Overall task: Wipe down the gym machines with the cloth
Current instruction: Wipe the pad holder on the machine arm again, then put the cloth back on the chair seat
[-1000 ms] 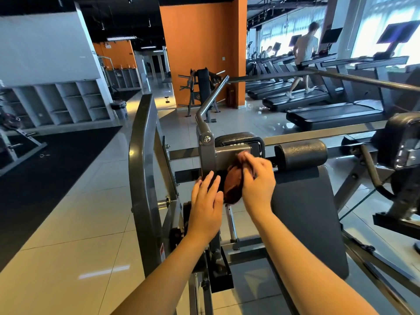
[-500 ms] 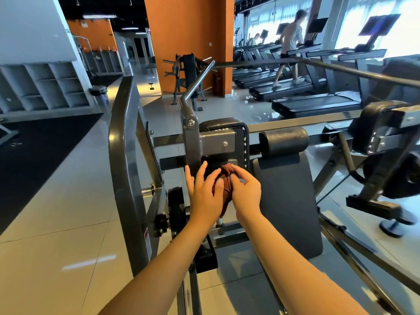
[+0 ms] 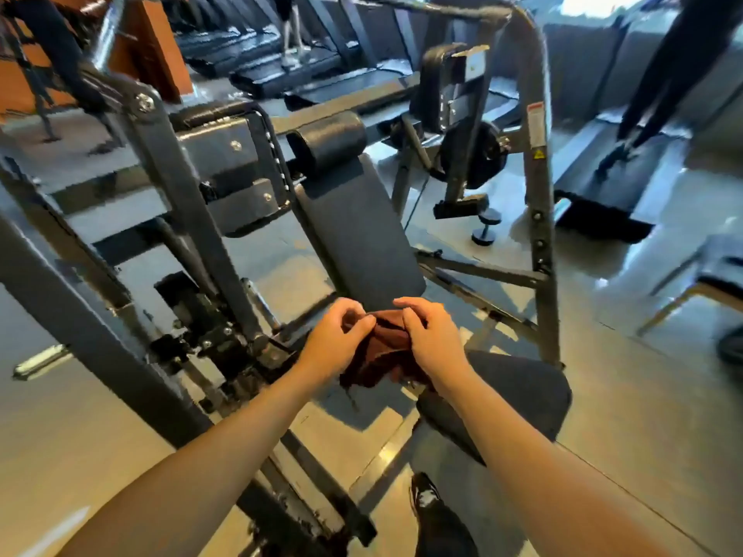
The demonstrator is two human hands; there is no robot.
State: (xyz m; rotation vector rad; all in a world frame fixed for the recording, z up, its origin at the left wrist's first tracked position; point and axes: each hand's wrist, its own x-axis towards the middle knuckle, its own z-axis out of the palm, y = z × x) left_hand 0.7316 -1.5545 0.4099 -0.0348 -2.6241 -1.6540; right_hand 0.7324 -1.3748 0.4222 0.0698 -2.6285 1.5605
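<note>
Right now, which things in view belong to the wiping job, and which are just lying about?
For the job: cloth, gripped by left hand and right hand; back pad; seat; machine frame.
Lying about: small dumbbell on the floor; weight plate; treadmills behind.

We've got both hands at centre frame, bunching the dark red cloth [image 3: 382, 355] between them. Our left hand [image 3: 337, 339] pinches it from nine o'clock and our right hand [image 3: 432, 341] from three, each grip curled round the fabric. Just past them at twelve o'clock is the machine's slanted back pad [image 3: 354, 223]. Its seat [image 3: 522, 391] sits at four o'clock, behind our right forearm. A black shoe [image 3: 426, 500] shows at six, and blurred treadmills [image 3: 321, 80] lie far off at twelve.
</note>
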